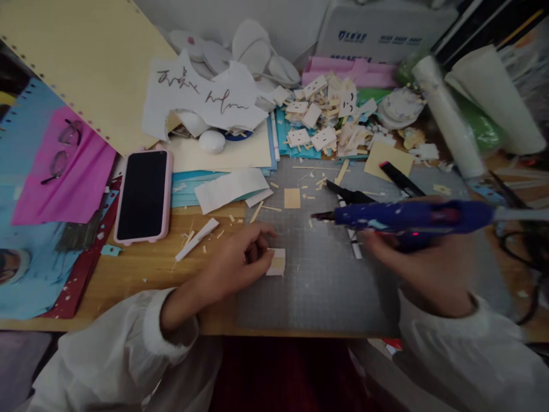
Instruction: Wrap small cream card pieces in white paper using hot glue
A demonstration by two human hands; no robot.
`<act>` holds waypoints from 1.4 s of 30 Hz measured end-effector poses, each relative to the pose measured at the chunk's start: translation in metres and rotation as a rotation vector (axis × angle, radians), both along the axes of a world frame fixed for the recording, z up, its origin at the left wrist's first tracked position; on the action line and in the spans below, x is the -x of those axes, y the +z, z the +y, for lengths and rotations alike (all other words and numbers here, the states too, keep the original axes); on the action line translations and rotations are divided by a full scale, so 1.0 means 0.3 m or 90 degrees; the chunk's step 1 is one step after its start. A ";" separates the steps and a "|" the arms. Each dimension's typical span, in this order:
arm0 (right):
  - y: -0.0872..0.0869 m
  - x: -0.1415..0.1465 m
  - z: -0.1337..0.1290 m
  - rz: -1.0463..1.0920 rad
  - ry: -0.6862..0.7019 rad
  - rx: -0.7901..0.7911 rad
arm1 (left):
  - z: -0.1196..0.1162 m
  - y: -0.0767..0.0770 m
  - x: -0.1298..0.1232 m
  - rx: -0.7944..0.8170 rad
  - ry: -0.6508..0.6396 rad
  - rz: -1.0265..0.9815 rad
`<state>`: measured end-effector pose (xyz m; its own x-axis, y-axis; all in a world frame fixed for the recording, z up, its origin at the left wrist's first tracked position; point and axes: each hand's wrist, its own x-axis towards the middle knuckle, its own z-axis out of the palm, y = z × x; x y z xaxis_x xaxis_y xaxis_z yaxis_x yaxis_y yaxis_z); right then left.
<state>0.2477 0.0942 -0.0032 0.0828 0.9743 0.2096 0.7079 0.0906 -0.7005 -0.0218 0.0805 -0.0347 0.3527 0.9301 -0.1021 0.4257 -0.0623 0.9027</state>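
Note:
My right hand [424, 269] is wrapped round a blue glue gun [369, 217], whose dark nozzle points left over the grey cutting mat [317, 292]. Left of it, my left hand [240, 257] has its fingers curled, with the thumb tip on the edge of a small white paper piece [278, 269] that carries a beige strip. A beige paper square [292, 198] lies on the mat above that piece. Thin paper strips and offcuts are scattered around the square.
A pink-cased phone [143, 194] and a folded white strip [197, 239] lie on the left. Behind the mat is a heap of small paper figures with drawn faces [323, 137]. A black pen [401, 178], white rolls [450, 114] and dark cables [532, 246] are on the right.

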 end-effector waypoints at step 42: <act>-0.098 0.012 -0.034 -0.254 0.278 -0.126 | -0.009 0.008 -0.008 0.011 0.010 0.022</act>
<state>0.2440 0.0839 -0.0327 -0.4369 0.8398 0.3222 0.7796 0.5322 -0.3301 -0.0193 0.0778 -0.0324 0.3335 0.9336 -0.1308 0.4576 -0.0390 0.8883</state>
